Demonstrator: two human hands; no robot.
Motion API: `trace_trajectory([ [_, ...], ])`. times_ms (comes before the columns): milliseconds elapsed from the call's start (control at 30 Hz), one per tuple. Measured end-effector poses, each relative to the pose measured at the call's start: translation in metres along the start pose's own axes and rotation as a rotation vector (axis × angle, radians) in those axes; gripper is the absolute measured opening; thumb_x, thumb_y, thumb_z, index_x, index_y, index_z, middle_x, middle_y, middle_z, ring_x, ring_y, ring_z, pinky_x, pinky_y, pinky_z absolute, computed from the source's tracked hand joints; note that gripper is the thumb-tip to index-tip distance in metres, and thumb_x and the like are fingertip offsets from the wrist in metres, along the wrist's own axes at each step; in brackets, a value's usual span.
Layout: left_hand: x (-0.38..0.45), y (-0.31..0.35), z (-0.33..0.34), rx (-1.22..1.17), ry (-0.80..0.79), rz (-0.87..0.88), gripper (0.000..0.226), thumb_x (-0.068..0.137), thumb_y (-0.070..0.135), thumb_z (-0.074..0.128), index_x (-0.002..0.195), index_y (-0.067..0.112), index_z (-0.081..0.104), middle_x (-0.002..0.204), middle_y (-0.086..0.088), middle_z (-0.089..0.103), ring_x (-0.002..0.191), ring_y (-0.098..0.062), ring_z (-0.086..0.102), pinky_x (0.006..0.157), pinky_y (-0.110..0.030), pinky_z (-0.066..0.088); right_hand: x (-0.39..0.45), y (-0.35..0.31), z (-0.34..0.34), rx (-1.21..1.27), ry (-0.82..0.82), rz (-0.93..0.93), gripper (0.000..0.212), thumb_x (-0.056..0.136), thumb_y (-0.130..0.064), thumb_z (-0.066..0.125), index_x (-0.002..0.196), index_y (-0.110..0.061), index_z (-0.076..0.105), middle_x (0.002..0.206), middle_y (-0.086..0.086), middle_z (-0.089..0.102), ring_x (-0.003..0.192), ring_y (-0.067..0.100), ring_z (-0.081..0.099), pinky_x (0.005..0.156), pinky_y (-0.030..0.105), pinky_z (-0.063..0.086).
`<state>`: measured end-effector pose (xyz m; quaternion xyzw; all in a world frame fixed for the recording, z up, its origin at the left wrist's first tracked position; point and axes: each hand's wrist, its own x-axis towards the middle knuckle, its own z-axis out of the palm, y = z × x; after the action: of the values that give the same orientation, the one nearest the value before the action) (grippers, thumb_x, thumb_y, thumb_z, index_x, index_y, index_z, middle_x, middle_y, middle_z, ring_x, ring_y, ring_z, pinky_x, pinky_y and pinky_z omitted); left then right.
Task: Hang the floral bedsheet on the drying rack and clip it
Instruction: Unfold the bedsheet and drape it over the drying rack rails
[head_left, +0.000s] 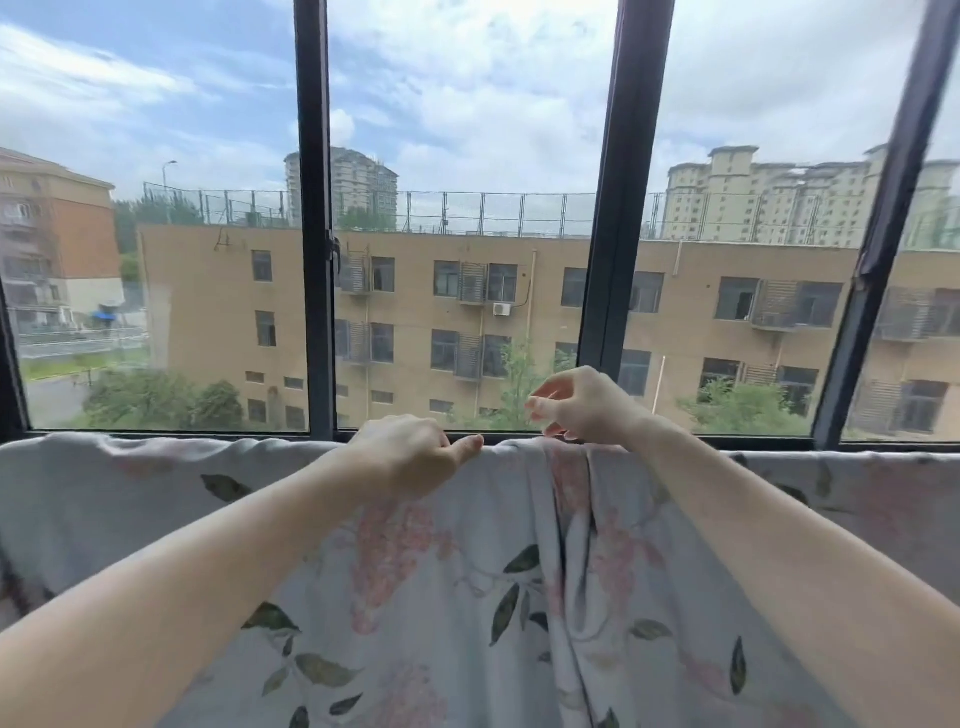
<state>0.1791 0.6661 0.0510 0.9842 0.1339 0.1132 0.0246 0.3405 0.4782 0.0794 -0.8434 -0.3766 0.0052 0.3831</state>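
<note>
The floral bedsheet (436, 597), pale grey with pink blossoms and dark green leaves, hangs draped over a horizontal bar that the cloth hides. It spans the whole width of the view below the window. My left hand (410, 454) grips the sheet's top edge near the middle, thumb pointing right along the fold. Just to the right, my right hand (576, 402) hovers slightly above the top edge with fingers curled and fingertips pinched together; whether it holds a small clip or a bit of cloth cannot be told. A vertical fold of cloth runs down below the right hand.
A large window with dark frames (314, 218) stands right behind the sheet. Outside are tan apartment blocks, trees and a cloudy sky. No clips or drying rack parts are visible.
</note>
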Motion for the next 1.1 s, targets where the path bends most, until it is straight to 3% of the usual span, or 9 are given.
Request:
trace_trajectory([
  [100, 0.001, 0.001, 0.002, -0.020, 0.012, 0.020, 0.072, 0.100, 0.074, 0.024, 0.062, 0.019, 0.049, 0.065, 0.000, 0.063, 0.062, -0.021, 0.060, 0.066, -0.034, 0.047, -0.049, 0.031, -0.028, -0.167, 0.164, -0.016, 0.015, 0.096, -0.039, 0.067, 0.099, -0.027, 0.077, 0.094, -0.013, 0.075, 0.087, 0.003, 0.070, 0.070, 0.017, 0.048],
  [200, 0.005, 0.007, 0.005, -0.033, 0.012, 0.034, 0.072, 0.100, 0.074, 0.025, 0.060, 0.018, 0.047, 0.062, 0.000, 0.061, 0.060, -0.021, 0.059, 0.065, -0.034, 0.047, -0.091, 0.065, -0.048, -0.214, 0.239, 0.038, 0.018, 0.097, -0.042, 0.065, 0.094, -0.030, 0.077, 0.090, -0.018, 0.073, 0.089, -0.003, 0.065, 0.078, 0.024, 0.047],
  [367, 0.013, 0.017, 0.010, -0.076, -0.030, 0.035, 0.073, 0.098, 0.077, 0.025, 0.059, 0.020, 0.048, 0.057, 0.001, 0.060, 0.056, -0.020, 0.058, 0.060, -0.032, 0.044, -0.112, 0.100, -0.057, -0.276, 0.350, 0.038, 0.023, 0.095, -0.051, 0.064, 0.099, -0.034, 0.080, 0.095, -0.018, 0.077, 0.097, 0.007, 0.069, 0.090, 0.034, 0.053],
  [500, 0.014, 0.018, 0.007, -0.074, -0.059, -0.006, 0.073, 0.099, 0.075, 0.026, 0.065, 0.019, 0.057, 0.073, -0.005, 0.073, 0.065, -0.021, 0.066, 0.064, -0.033, 0.047, -0.096, 0.101, -0.060, -0.149, 0.379, 0.037, 0.017, 0.093, -0.039, 0.073, 0.093, -0.026, 0.084, 0.086, -0.015, 0.078, 0.085, 0.002, 0.069, 0.079, 0.025, 0.051],
  [634, 0.012, 0.005, -0.001, -0.179, -0.149, -0.097, 0.077, 0.096, 0.080, 0.032, 0.080, 0.015, 0.070, 0.078, -0.004, 0.072, 0.071, -0.023, 0.067, 0.069, -0.034, 0.050, -0.072, 0.099, -0.066, -0.200, 0.461, 0.052, 0.025, 0.096, -0.035, 0.069, 0.079, -0.021, 0.081, 0.069, -0.010, 0.072, 0.073, 0.016, 0.066, 0.067, 0.030, 0.050],
  [734, 0.010, -0.006, -0.014, -0.416, -0.328, -0.180, 0.072, 0.095, 0.078, 0.040, 0.105, 0.017, 0.076, 0.095, -0.007, 0.078, 0.086, -0.025, 0.076, 0.087, -0.038, 0.061, -0.051, 0.099, -0.096, -0.199, 0.615, 0.155, 0.038, 0.098, -0.032, 0.065, 0.061, -0.021, 0.069, 0.061, -0.008, 0.064, 0.074, 0.023, 0.061, 0.067, 0.031, 0.044],
  [834, 0.009, -0.015, -0.026, -0.604, -0.560, -0.250, 0.062, 0.101, 0.067, 0.041, 0.126, 0.016, 0.067, 0.106, -0.016, 0.078, 0.097, -0.034, 0.077, 0.096, -0.048, 0.059, -0.029, 0.093, -0.136, -0.177, 0.780, 0.246, 0.028, 0.096, -0.036, 0.063, 0.088, -0.016, 0.081, 0.096, 0.007, 0.079, 0.099, 0.032, 0.069, 0.086, 0.036, 0.055],
  [901, 0.008, -0.018, -0.030, -0.633, -0.649, -0.278, 0.055, 0.105, 0.061, 0.041, 0.128, 0.017, 0.063, 0.109, -0.020, 0.077, 0.103, -0.041, 0.074, 0.099, -0.054, 0.057, -0.017, 0.086, -0.155, -0.177, 0.843, 0.286, 0.029, 0.097, -0.038, 0.063, 0.105, -0.017, 0.081, 0.114, 0.009, 0.077, 0.112, 0.033, 0.067, 0.095, 0.034, 0.053],
  [1101, 0.018, -0.031, -0.037, -0.621, -0.642, -0.233, 0.044, 0.102, 0.045, 0.060, 0.113, 0.007, 0.078, 0.112, -0.019, 0.077, 0.105, -0.037, 0.074, 0.100, -0.053, 0.056, 0.018, 0.079, -0.170, -0.137, 0.880, 0.355, 0.026, 0.097, -0.036, 0.065, 0.111, -0.019, 0.079, 0.119, 0.013, 0.074, 0.112, 0.034, 0.068, 0.097, 0.036, 0.052],
])
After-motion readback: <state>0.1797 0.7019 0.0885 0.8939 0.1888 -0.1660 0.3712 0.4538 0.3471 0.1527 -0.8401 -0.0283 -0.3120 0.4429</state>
